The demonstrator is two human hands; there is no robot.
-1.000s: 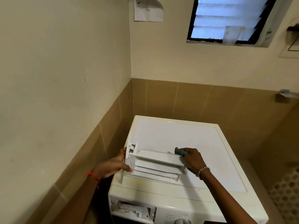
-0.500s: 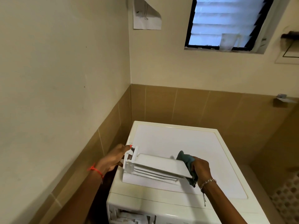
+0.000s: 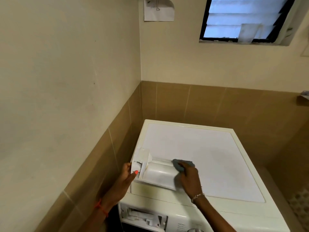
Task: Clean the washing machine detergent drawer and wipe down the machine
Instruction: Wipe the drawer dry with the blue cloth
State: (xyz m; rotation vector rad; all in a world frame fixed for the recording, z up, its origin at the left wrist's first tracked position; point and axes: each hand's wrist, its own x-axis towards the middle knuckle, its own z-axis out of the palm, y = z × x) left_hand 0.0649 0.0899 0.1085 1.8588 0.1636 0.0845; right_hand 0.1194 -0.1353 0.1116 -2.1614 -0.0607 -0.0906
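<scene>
The white detergent drawer (image 3: 157, 173) lies turned over on the near left part of the white washing machine (image 3: 209, 156) top. My left hand (image 3: 125, 179) grips the drawer's left end, thumb on its face. My right hand (image 3: 189, 178) holds a grey-blue cloth (image 3: 179, 164) bunched under its fingers and presses it against the drawer's right end. The empty drawer slot (image 3: 143, 218) gapes in the machine's front panel, below my arms.
The machine stands in a corner, with a cream wall and tan tiles (image 3: 103, 164) close on its left and behind. A louvred window (image 3: 242, 19) and a paper sheet (image 3: 158, 9) are high on the back wall. A small wall bracket (image 3: 303, 97) juts out at the right.
The drawer has been rolled over so its smooth rounded underside faces up. My right hand with the cloth has moved onto the drawer's right end, and my left hand has shifted its grip.
</scene>
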